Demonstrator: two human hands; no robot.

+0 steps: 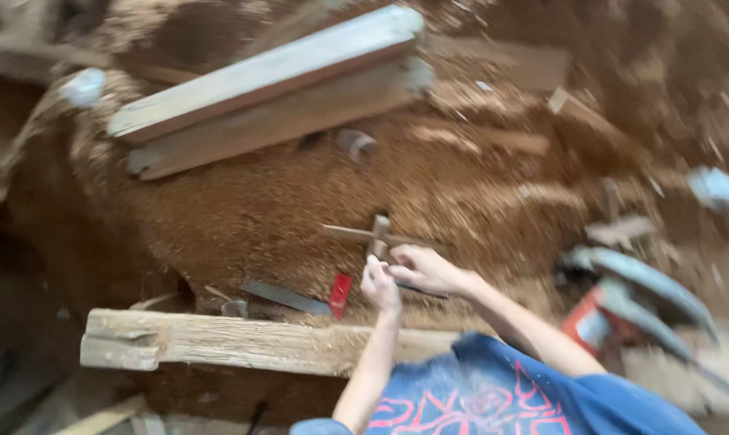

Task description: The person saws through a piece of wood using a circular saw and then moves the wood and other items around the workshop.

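Observation:
The view is blurred. My left hand point(379, 284) and my right hand point(425, 270) meet over a sawdust-covered floor, just beyond a rough wooden beam point(243, 342). My left hand is curled around the lower end of a short upright wooden stick point(379, 232), which crosses a thin wooden strip point(344, 233). My right hand rests beside it with its fingers bent, over a dark thin object point(419, 289); the blur hides what it grips. A flat metal blade point(284, 296) with a red end point(340, 294) lies on the sawdust just left of my hands.
Two long grey planks point(268, 89) lie stacked at the back. An orange and grey power tool point(622, 310) sits at the right. Wood offcuts point(622, 229) and scraps are scattered in the sawdust point(243, 209). A dark gap opens at the far left.

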